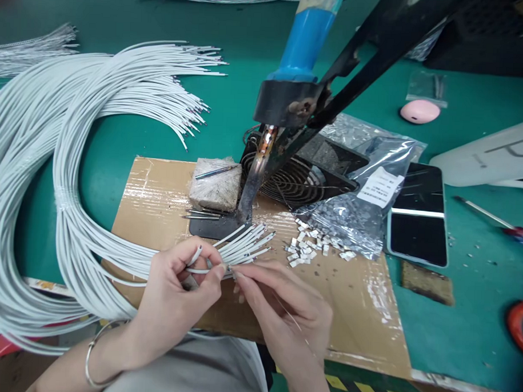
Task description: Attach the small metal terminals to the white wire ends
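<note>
Work looked unfinished: above brown flat cardboard (356, 313), left fingers (218, 273) pinched one slim white cable (197, 270), right fingers (254, 272) were closed at its tip (exact grip unclear), and small white rectangular pieces (304, 254) lay loose.

1 phone (418, 238) and 1 pink object (420, 111) lie near 1 bottle (488, 152).

Soldering iron (267, 142) blocking ahead, cables (69, 166) crowding left, cardboard (360, 314) free right
</note>
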Tool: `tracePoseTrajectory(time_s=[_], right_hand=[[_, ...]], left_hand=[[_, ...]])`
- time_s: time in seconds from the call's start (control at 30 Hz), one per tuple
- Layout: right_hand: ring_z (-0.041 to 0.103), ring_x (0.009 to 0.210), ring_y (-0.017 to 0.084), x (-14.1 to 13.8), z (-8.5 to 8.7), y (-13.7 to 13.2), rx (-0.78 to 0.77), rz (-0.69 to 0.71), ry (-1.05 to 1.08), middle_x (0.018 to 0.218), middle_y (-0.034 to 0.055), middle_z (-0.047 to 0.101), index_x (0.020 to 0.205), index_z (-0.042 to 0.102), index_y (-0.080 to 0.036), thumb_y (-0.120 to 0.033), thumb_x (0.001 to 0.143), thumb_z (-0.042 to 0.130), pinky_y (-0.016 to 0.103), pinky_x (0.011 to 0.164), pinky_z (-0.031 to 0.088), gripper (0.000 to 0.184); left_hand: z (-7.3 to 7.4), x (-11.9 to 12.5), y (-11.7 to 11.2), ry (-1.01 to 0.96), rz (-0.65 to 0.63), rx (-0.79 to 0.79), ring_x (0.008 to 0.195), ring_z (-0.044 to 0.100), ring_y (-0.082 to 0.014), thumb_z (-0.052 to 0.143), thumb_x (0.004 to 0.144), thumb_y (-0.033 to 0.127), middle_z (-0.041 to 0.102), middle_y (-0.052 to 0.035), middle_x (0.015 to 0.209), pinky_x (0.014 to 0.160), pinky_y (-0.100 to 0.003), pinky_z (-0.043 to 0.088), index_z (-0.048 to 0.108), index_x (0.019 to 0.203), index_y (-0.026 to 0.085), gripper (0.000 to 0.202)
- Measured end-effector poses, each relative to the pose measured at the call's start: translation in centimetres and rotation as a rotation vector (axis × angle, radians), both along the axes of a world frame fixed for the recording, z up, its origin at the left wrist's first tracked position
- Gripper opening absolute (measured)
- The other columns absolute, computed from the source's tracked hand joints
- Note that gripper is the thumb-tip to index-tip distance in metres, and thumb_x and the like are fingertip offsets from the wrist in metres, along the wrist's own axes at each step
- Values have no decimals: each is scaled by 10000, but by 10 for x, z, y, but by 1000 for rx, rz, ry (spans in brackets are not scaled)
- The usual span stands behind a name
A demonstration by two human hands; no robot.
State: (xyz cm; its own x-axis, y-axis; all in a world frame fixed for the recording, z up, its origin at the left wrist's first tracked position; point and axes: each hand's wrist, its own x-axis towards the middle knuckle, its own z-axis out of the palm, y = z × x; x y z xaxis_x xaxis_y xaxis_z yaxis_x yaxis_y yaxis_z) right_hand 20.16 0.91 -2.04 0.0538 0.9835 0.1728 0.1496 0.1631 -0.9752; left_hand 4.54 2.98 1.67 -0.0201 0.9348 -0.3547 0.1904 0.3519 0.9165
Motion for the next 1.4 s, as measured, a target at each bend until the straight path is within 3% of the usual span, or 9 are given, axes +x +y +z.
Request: tracePoseTrajectory(time_s=[0.1,0.2,0.27,0.4,0.6,0.7,0.83,1.17,1.4], right_hand=[[722,777,146,2,-1,0,222,8,-210,895,25,772,1105,778,-250,41,859,706,286,736,629,389],[728,795,169,5,-3,-1,347,-5,-347,895,44,771,1163,753,-225,69,844,700,320,758,633,437],[718,769,153,7,-3,-2,308,-79,-337,889,31,764,1124,762,-234,49,854,707,295,737,626,395],[675,654,93,7,-1,-3,42,-201,-125,818,-18,732,1000,785,-262,-44,895,722,198,616,581,250],[651,582,77,-2,1,2,-237,-130,248,704,-41,709,885,813,-288,-159,914,738,146,544,549,152],[642,596,77,-5,-1,4,-240,-85,304,741,-28,715,887,830,-295,-155,906,745,152,552,537,165],[601,561,69,-7,-2,6,-222,-69,325,740,-20,701,893,837,-285,-148,891,753,153,502,489,161],[606,577,76,-9,3,9,-165,-136,219,768,-15,735,828,836,-268,-108,841,763,160,484,458,176],[568,493,62,-12,5,9,-187,-141,276,725,-19,718,806,830,-258,-101,837,756,157,439,450,175]], left_hand=[[1,-1,0,-1,0,-13,462,247,-59,674,823,200,343,97,549,415,-175,169,626,718,179,117],[1,-1,0,6,21,-15,470,269,-58,684,822,193,362,91,561,417,-163,192,638,716,176,116],[1,-1,0,6,43,4,483,319,-61,691,816,183,415,78,575,423,-155,229,652,718,176,106],[0,-3,1,4,36,50,518,424,-80,704,814,158,537,51,593,447,-152,322,684,729,185,91],[2,-4,-2,-27,-6,50,601,539,-99,691,854,160,624,37,660,526,-153,422,686,758,202,104],[1,-4,-3,-19,-34,82,696,598,-113,676,861,147,707,16,775,627,-171,464,675,765,205,113],[-1,-4,-3,34,-37,106,622,537,-101,668,863,144,693,32,726,565,-184,405,681,768,214,119],[-5,-2,-7,11,-25,90,669,546,-116,669,868,164,669,19,754,591,-197,413,662,771,211,109],[-4,-1,-7,-42,-16,75,687,560,-105,664,874,134,666,34,753,627,-174,438,652,773,218,132]])
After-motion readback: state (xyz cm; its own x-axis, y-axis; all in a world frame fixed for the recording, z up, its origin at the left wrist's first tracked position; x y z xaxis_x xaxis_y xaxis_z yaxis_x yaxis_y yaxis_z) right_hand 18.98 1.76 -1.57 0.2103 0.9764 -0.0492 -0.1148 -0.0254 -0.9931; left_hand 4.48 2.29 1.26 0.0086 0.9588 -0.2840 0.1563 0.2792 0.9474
